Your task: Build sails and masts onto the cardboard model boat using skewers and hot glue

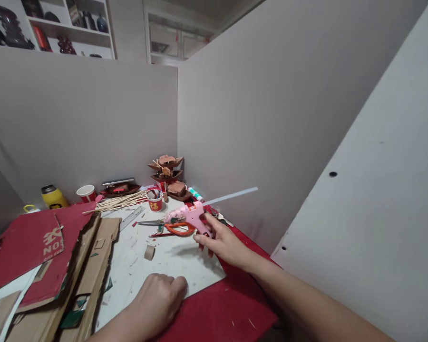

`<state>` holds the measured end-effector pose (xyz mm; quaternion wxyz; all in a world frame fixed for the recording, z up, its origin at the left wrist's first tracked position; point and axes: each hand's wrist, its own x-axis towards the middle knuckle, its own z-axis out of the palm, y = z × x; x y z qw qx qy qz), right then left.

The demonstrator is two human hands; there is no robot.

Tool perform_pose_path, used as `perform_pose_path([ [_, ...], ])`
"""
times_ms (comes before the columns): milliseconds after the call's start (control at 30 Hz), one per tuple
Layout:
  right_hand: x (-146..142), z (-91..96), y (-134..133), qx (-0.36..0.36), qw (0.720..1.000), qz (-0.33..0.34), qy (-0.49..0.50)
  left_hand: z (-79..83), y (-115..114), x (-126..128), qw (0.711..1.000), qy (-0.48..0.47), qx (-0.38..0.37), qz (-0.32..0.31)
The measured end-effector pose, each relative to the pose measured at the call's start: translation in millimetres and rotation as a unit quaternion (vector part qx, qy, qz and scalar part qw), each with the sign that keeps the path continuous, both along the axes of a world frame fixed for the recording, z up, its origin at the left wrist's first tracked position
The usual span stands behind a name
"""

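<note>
My right hand (221,237) grips a pink hot glue gun (194,217) by its handle, above the white board (128,266). A long translucent glue stick (231,194) sticks out of the gun's back, slanting up to the right. The nozzle end points left, over orange-handled scissors (178,229) lying on the board. My left hand (159,297) rests closed on the board's near edge, knuckles up; its palm side is hidden. A small ring-like piece of brown cardboard (149,252) lies a little beyond it.
Torn cardboard sheets (57,251) are piled at the left. Farther back are thin wooden sticks (123,202), a ruler (131,217), a red paper cup (154,200), brown model boats (167,168) and a yellow bottle (53,197). Grey panels (235,118) enclose the back and right.
</note>
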<state>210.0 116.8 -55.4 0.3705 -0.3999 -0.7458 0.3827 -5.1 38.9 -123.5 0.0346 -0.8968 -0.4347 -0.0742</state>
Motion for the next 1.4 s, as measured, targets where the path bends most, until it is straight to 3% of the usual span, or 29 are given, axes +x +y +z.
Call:
perform_pose_path([
  [267, 28.6, -20.7, 51.3, 0.05, 0.989, -0.131, -0.057, 4.3, -1.7, 0.0, 1.0, -0.003, -0.022, -0.009],
  [433, 53.0, -41.8, 74.6, 0.01, 0.971, -0.228, -0.075, 2.9, 1.2, -0.5, 0.999, -0.003, -0.045, -0.027],
  [533, 57.2, -56.6, 80.8, -0.02, 0.968, -0.234, -0.091, 2.6, 0.9, -0.1, 0.999, -0.006, -0.04, -0.025],
  [667, 55.7, -68.4, 89.1, -0.006, 0.965, -0.224, -0.133, 8.1, -4.0, 0.5, 0.999, -0.009, -0.033, -0.019],
  [833, 58.2, -61.7, 89.7, 0.035, 0.95, -0.247, -0.189, 15.9, -7.3, -0.2, 0.999, 0.007, -0.043, -0.006],
  [967, 55.1, -39.5, 63.7, 0.067, 0.941, -0.264, -0.199, 18.3, -5.0, -0.2, 0.999, 0.019, -0.045, -0.011],
  [1033, 45.1, -26.7, 50.5, 0.086, 0.948, -0.247, -0.183, 18.4, -3.9, -0.2, 0.999, 0.02, -0.042, -0.013],
  [1133, 17.6, -13.1, 48.0, 0.088, 0.972, -0.166, -0.142, 17.9, -3.6, -0.7, 0.999, 0.016, -0.038, -0.015],
  [1300, -45.1, -9.4, 75.6, 0.026, 0.994, -0.053, -0.097, 17.8, -5.6, -1.2, 1.0, 0.005, -0.025, -0.008],
  [1400, -72.8, -5.6, 66.9, -0.009, 0.992, 0.059, -0.111, 15.6, -7.0, -1.4, 1.0, 0.002, -0.016, -0.002],
])
